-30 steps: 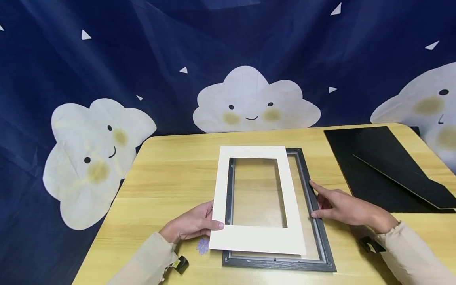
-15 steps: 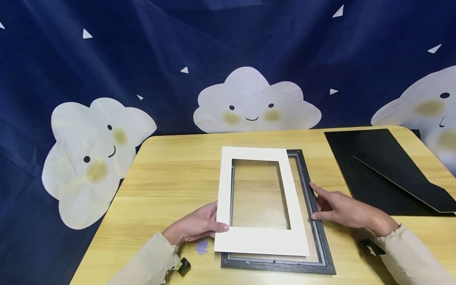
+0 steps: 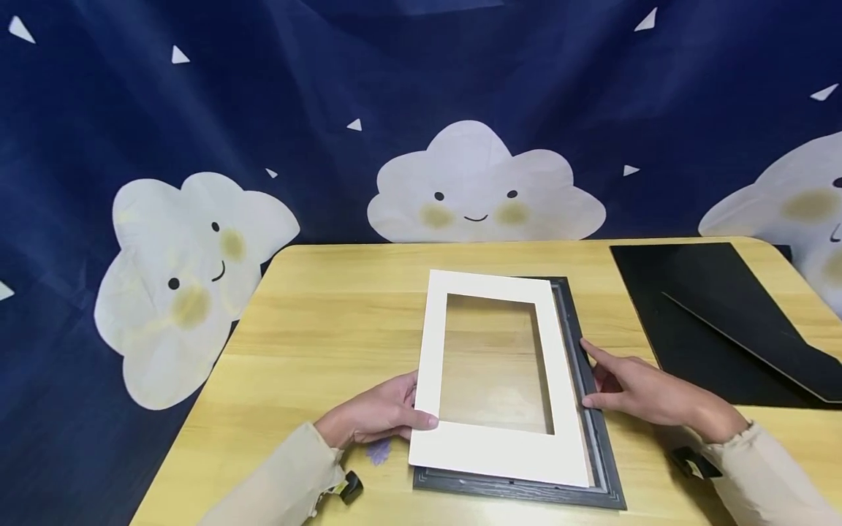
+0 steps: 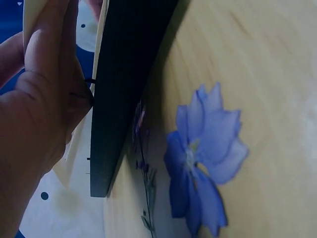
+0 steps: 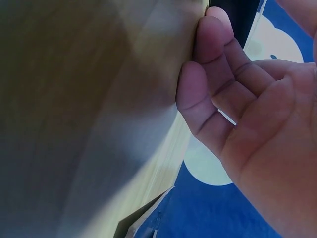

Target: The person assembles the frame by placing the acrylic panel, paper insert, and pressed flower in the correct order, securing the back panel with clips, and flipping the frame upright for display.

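In the head view a white mat board (image 3: 500, 454) with a rectangular cut-out is held over a dark picture frame (image 3: 605, 456) lying on the table. My left hand (image 3: 388, 409) pinches the mat's lower left edge, thumb on top. The mat hides most of the frame's left and far sides, while its right and near sides show. My right hand (image 3: 647, 387) holds the frame's right side, thumb and index finger at the edge. Bent fingers (image 5: 193, 89) of that hand show in the right wrist view. Beside the frame lies a purple-blue flower (image 4: 210, 139).
A thin dried sprig (image 4: 147, 178) lies between flower and frame in the left wrist view. At the table's right rests a black backing board (image 3: 684, 285) with a stand leg (image 3: 763, 347) on it. A blue cloud-patterned cloth (image 3: 316, 88) hangs behind the wooden table (image 3: 329, 307).
My left hand has moved the mat board rightward over the frame, and it now covers more of the frame's right side. My right hand stays at the frame's edge. The head view shifts slightly.
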`<act>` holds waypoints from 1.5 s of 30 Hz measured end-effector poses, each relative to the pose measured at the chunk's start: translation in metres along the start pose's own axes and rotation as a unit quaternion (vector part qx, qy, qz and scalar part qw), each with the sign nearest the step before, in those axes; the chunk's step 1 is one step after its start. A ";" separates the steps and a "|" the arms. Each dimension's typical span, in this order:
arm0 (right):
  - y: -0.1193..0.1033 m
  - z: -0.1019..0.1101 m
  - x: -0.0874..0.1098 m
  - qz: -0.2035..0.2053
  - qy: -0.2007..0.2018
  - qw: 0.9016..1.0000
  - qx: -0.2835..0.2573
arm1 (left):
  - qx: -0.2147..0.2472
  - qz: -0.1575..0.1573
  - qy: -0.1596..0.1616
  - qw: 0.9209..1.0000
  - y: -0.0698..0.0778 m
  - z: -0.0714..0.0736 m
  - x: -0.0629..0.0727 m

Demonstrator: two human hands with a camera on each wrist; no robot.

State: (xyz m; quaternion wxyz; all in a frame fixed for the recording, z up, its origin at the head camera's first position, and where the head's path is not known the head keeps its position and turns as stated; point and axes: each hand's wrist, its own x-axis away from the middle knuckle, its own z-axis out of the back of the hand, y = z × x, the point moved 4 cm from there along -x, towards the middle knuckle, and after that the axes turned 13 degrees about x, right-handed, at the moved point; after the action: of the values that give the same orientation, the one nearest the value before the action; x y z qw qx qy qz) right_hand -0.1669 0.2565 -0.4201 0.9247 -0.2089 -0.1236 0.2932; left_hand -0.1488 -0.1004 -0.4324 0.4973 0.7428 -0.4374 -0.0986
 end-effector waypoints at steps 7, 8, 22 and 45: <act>0.002 -0.001 0.005 0.009 0.014 1.000 0.011 | 0.011 0.013 -0.001 1.000 0.002 -0.005 -0.006; 0.001 -0.001 0.005 0.008 0.013 1.000 0.013 | 0.011 0.014 0.002 1.000 0.002 -0.006 -0.007; 0.001 -0.003 0.000 0.016 0.016 1.000 0.017 | -0.122 0.014 0.125 0.985 0.003 -0.007 -0.008; 0.003 -0.002 0.001 0.018 0.029 0.999 0.013 | -0.306 0.033 0.205 0.929 0.017 -0.006 -0.015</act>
State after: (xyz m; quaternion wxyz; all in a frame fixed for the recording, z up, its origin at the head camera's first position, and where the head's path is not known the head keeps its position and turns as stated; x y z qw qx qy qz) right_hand -0.1670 0.2589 -0.4229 0.9252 -0.2071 -0.0889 0.3053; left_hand -0.1640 -0.0873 -0.4196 0.7826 0.5434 -0.2984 -0.0565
